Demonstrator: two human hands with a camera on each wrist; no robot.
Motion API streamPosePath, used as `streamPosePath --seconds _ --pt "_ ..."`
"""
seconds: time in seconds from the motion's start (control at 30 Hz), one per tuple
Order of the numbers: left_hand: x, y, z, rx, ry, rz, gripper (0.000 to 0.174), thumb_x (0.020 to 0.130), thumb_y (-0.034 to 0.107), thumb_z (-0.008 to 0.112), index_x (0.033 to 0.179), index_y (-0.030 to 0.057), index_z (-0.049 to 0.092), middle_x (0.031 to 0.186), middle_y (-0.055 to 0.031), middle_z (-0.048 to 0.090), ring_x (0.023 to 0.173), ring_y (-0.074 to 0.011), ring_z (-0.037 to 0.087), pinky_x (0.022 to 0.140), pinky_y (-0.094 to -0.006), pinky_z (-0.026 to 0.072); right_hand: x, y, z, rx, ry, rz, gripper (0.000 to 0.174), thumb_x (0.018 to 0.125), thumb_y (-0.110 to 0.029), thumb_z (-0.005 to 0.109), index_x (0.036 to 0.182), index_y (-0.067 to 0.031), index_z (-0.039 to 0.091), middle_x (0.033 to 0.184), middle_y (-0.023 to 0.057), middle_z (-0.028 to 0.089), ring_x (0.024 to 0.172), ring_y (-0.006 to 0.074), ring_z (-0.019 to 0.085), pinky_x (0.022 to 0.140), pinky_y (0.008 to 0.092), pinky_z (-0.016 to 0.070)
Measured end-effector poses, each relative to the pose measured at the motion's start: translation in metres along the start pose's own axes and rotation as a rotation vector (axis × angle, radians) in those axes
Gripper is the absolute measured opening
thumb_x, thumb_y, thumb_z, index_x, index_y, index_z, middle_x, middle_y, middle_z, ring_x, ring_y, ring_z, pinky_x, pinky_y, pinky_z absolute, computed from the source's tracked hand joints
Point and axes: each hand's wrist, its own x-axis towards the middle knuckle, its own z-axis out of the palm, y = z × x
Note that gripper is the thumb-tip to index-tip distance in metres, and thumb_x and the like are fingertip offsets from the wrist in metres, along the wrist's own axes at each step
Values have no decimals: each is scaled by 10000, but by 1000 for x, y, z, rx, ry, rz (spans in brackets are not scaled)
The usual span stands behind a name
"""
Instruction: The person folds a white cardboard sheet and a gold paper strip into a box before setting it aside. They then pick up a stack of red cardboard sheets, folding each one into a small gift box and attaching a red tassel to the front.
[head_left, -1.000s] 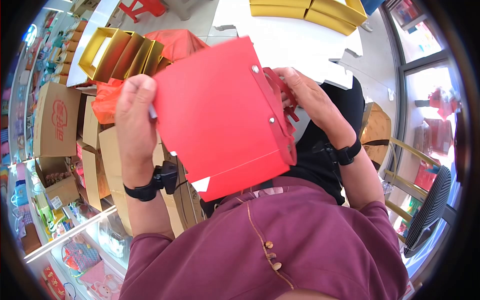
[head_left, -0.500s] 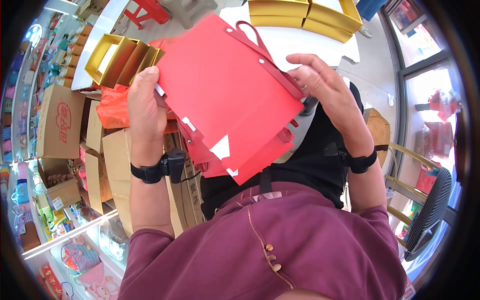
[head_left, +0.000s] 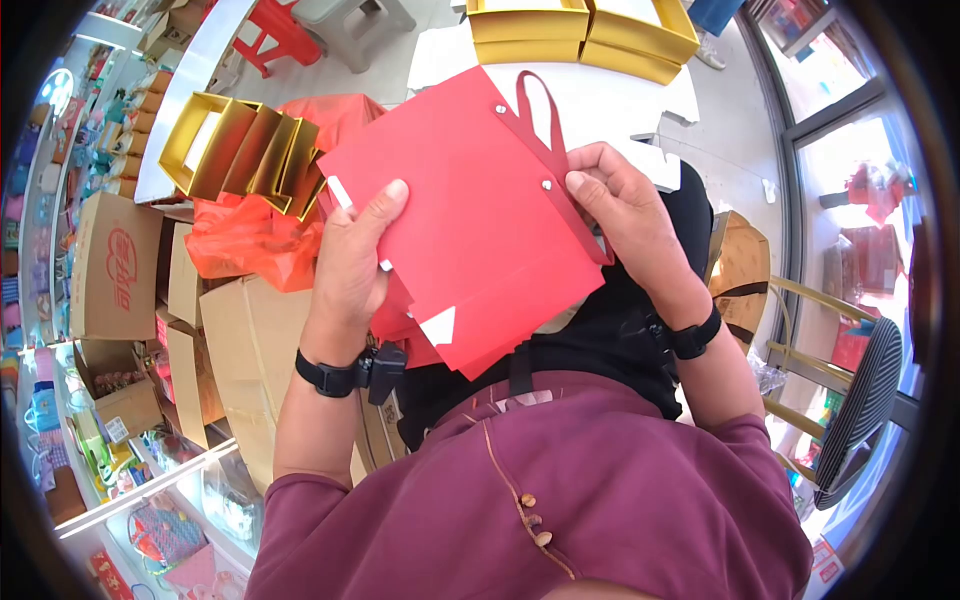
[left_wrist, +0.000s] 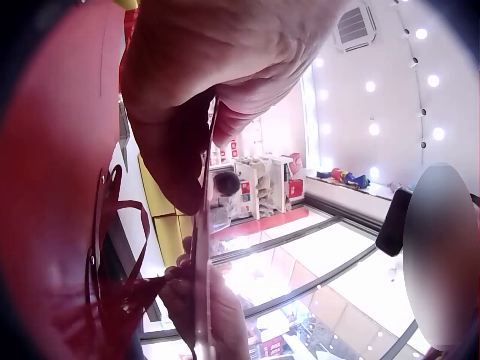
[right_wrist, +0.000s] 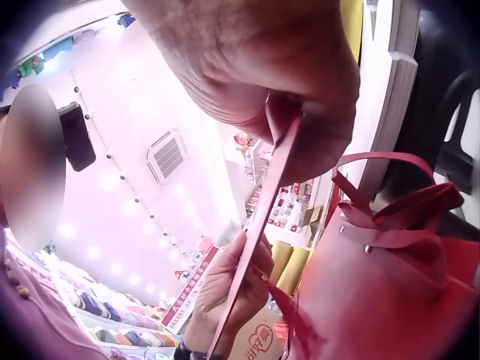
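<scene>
A flat red gift bag (head_left: 470, 200) is held tilted above the lap, with white patches along its lower left edges. Along its right side runs a darker red band (head_left: 528, 145) with two silver rivets and a looped handle. My left hand (head_left: 350, 265) grips the bag's left edge, thumb on the upper face and fingers beneath. At the opposite edge my right hand (head_left: 630, 215) pinches the band side between thumb and fingers. More red layers jut out below the top sheet. In the right wrist view, a ribbon bow (right_wrist: 382, 217) and handle show on the red underside.
Gold boxes (head_left: 225, 145) stand at the left, and more gold boxes (head_left: 640, 45) at the back on the white table (head_left: 440, 65). An orange-red plastic bag (head_left: 250, 240) and cardboard boxes (head_left: 115, 265) lie left. A chair (head_left: 860, 410) stands at the right.
The red bag has turned and lowered, exposing layers beneath. My left hand has shifted inward, its thumb over the face. My right hand moved off the handle, then came back to the band edge.
</scene>
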Motion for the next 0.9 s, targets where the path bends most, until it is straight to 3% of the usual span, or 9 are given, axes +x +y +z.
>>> streamPosePath --seconds 0.03,0.13,0.23,0.27,0.37,0.4,0.5,0.67,0.9 --pt "0 0 -2 8 21 18 352 1044 161 679 1341 -18 620 1234 -112 732 1084 -188 742 936 -329 617 -2 -3 -1 -44 34 4 166 1078 -109 578 1215 -18 604 955 -3 663 867 37 598 813 224 515" --pt "2 2 -5 29 71 65 338 1040 163 680 1319 -22 632 1221 -118 736 1056 -187 750 904 -323 629 6 9 -3 -216 293 -313 171 1050 -85 616 1204 -12 617 928 -5 653 830 48 581 782 228 513" --pt "0 5 -3 33 102 74 332 1041 130 671 1324 -35 622 1222 -131 730 1046 -188 754 887 -319 642 -5 -10 -11 -321 102 -203 191 1028 -95 660 1200 -19 629 971 -7 640 825 55 575 768 242 519" --pt "1 4 -2 30 99 76 333 1040 129 672 1324 -36 621 1220 -133 731 1041 -188 755 884 -319 644 -8 -14 -5 -227 29 -102 214 988 -122 717 1163 -22 646 980 28 650 827 89 594 751 265 528" --pt "2 3 -1 29 79 68 325 1039 123 670 1317 -38 622 1210 -134 732 1035 -190 757 883 -319 645 -10 -10 7 -606 43 -325 259 938 -134 763 1135 -12 648 931 78 672 792 134 615 745 281 534" --pt "1 3 2 27 78 59 323 1039 122 669 1315 -39 622 1208 -134 732 1034 -191 757 882 -320 645 -7 -3 8 -615 73 -365 265 903 -121 773 1093 6 638 846 108 679 739 174 619 724 294 535" --pt "-3 4 4 32 67 33 316 1041 121 665 1309 -42 623 1204 -134 732 1033 -193 757 879 -320 645 -5 -6 3 -478 -48 -67 238 899 -93 758 1066 10 624 821 104 670 717 173 613 714 300 533" --pt "-5 4 0 68 47 19 319 1043 128 666 1305 -48 624 1204 -133 732 1028 -188 755 882 -319 640 -5 -2 2 -287 -106 -53 144 993 -108 718 1060 -10 636 855 -19 646 736 30 587 678 208 507" --pt "-10 0 0 128 65 -4 312 1034 150 695 1275 -42 654 1198 -118 738 1019 -170 751 875 -309 625 -6 -1 -1 -191 -70 37 196 988 -178 748 1004 1 671 825 10 683 719 59 604 641 234 500"
